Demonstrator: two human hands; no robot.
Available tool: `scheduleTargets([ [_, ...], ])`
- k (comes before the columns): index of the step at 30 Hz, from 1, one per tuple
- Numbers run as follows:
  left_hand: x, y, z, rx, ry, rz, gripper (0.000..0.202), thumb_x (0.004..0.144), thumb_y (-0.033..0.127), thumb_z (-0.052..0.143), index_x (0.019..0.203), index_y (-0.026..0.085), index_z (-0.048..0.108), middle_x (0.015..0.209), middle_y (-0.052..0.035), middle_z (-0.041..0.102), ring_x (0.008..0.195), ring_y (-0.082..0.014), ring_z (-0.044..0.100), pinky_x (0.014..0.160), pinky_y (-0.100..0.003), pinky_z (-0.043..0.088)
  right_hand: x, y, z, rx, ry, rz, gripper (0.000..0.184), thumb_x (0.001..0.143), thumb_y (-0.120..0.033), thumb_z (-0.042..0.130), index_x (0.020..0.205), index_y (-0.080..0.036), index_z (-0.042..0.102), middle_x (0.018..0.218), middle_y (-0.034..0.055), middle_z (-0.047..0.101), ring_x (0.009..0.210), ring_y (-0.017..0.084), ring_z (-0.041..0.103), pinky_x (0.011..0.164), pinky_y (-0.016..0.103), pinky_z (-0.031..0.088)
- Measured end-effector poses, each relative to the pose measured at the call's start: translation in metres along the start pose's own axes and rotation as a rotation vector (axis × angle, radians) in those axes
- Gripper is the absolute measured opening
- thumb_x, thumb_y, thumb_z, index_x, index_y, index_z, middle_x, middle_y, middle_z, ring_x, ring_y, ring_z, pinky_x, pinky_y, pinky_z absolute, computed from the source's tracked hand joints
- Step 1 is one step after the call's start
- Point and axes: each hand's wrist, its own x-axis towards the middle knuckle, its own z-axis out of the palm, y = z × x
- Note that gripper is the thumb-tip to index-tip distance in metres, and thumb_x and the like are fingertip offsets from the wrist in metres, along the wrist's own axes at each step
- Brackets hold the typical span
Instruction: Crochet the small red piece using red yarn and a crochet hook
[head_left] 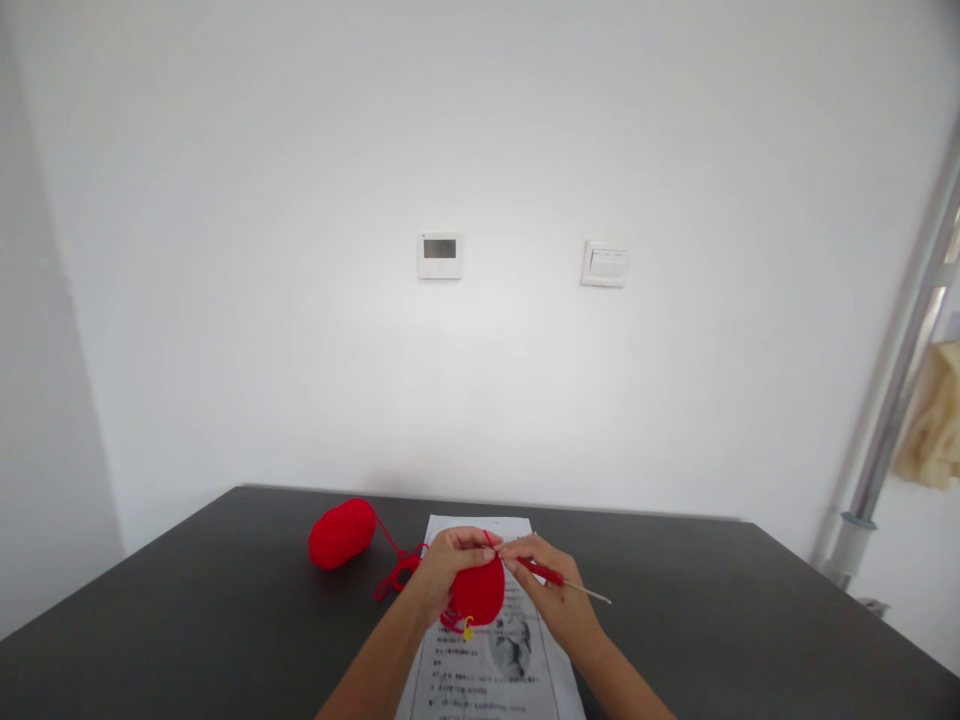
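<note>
My left hand (444,568) is closed on a round red crochet piece (480,592), pinching its top edge. A small yellow stitch marker (468,631) hangs from the bottom of the piece. My right hand (553,588) is closed on a crochet hook (571,582) with a red grip and a thin metal shaft; its tip meets the piece near my left fingers. Red yarn (396,572) runs in loops from the piece to a red yarn ball (341,533) at the left. All of it is above a printed pattern sheet (487,670).
The dark table (187,620) reaches to a white wall carrying a small display panel (439,254) and a light switch (604,264). At the right stand a metal pole (892,420) and a hanging cream cloth (934,420).
</note>
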Motion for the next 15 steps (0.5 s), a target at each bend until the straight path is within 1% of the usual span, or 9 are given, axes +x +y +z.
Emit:
scheduleTargets([
  [5, -0.0008, 0.0012, 0.0022, -0.007, -0.044, -0.005, 0.030, 0.049, 0.020, 0.081, 0.076, 0.010, 0.071, 0.067, -0.0077, 0.070, 0.056, -0.0121, 0.058, 0.056, -0.022, 0.038, -0.0015, 0.0022, 0.0012, -0.013, -0.004, -0.059, 0.012, 0.083, -0.019, 0.057, 0.084, -0.022, 0.068, 0.086, 0.0061, 0.067, 0.085, 0.019, 0.063, 0.078, 0.030, 0.050],
  [11, -0.0012, 0.0020, 0.0031, -0.012, -0.068, -0.014, 0.030, 0.050, 0.021, 0.080, 0.076, 0.008, 0.072, 0.070, -0.0097, 0.071, 0.060, -0.0129, 0.060, 0.060, -0.022, 0.040, -0.0025, -0.0008, -0.0029, -0.092, -0.082, -0.163, 0.018, 0.086, -0.017, 0.053, 0.095, -0.023, 0.067, 0.095, 0.0070, 0.067, 0.090, 0.019, 0.062, 0.081, 0.031, 0.050],
  [15, -0.0022, 0.0036, 0.0043, -0.005, -0.069, -0.040, 0.031, 0.050, 0.021, 0.081, 0.077, 0.008, 0.072, 0.070, -0.0098, 0.070, 0.059, -0.0125, 0.059, 0.060, -0.022, 0.041, -0.0029, -0.0025, -0.0036, -0.078, -0.057, -0.177, 0.018, 0.086, -0.017, 0.053, 0.096, -0.024, 0.067, 0.093, 0.0070, 0.068, 0.090, 0.019, 0.063, 0.080, 0.032, 0.051],
])
